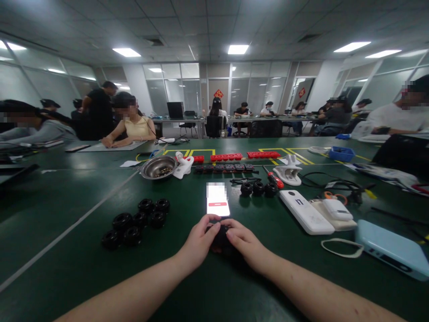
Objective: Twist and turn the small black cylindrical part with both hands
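My left hand (200,239) and my right hand (243,240) meet low on the green table (67,210), both closed round a small black part (221,237) that their fingers mostly hide. Just beyond my fingertips lies a lit phone (217,200), face up. A cluster of several black round parts (136,222) sits to the left of my left hand. Three more black round parts (258,188) stand right of the phone.
A metal bowl (158,167), red strips (226,157), black strips (224,168), a red-handled screwdriver (273,177) and white clamps (288,171) lie further back. White power banks (305,211) and a light blue box (392,248) are on the right. Other people sit around.
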`<state>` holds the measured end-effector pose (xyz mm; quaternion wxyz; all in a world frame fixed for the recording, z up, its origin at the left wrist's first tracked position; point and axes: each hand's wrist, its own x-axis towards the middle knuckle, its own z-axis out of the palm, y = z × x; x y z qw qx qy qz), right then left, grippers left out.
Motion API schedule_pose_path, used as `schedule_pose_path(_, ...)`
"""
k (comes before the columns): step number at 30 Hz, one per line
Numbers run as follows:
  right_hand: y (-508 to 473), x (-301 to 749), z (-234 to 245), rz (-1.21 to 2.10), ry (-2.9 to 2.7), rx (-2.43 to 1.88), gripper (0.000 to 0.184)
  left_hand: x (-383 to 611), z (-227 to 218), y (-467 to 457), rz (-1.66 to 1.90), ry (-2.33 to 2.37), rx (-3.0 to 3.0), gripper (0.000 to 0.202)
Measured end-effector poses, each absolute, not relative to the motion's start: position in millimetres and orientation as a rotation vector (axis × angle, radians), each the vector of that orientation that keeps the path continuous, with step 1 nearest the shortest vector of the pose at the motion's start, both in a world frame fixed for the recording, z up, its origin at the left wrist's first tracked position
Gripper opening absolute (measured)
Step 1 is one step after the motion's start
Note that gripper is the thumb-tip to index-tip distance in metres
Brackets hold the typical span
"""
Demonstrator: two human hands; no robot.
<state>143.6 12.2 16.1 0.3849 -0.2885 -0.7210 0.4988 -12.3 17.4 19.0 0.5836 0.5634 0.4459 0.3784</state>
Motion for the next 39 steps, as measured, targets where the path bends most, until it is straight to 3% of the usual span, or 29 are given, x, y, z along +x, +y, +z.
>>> schedule_pose_path(3,13.5,141.1,12.0,1.341,-1.754,-0.749,0.046,-12.1,17.4,18.1,0.865,1.063,1.329,0.028)
schedule_pose_path(7,17.0,140.4,10.9,1.203,-1.859,-0.824,0.045,-11.5,17.0,18.3,0.864,1.048,1.331,0.028)
schedule_pose_path(13,15.1,143.7,14.6,1.137,-1.965,-0.837,0.024,-13.0,22.3,16.3,0.907,1.074,1.378,0.025)
schedule_pose_path(17,11.5,144.5,14.1,1.133,-1.972,-0.787,0.027,-13.3,23.3,14.3,0.885,1.06,1.37,0.026)
schedule_pose_path(22,12.8,141.9,11.6,1.258,-1.836,-0.75,0.045,-12.3,20.2,15.1,0.851,1.047,1.345,0.028)
schedule_pose_path(27,17.7,141.0,11.2,1.14,-1.924,-0.844,0.043,-11.8,18.8,17.1,0.853,1.03,1.352,0.027)
schedule_pose_path(35,16.0,145.8,15.2,1.188,-1.96,-0.795,0.029,-13.5,17.5,18.3,0.921,1.061,1.351,0.025)
schedule_pose_path(39,14.9,146.7,14.0,1.206,-1.947,-0.755,0.031,-14.1,19.0,16.9,0.895,1.044,1.344,0.026)
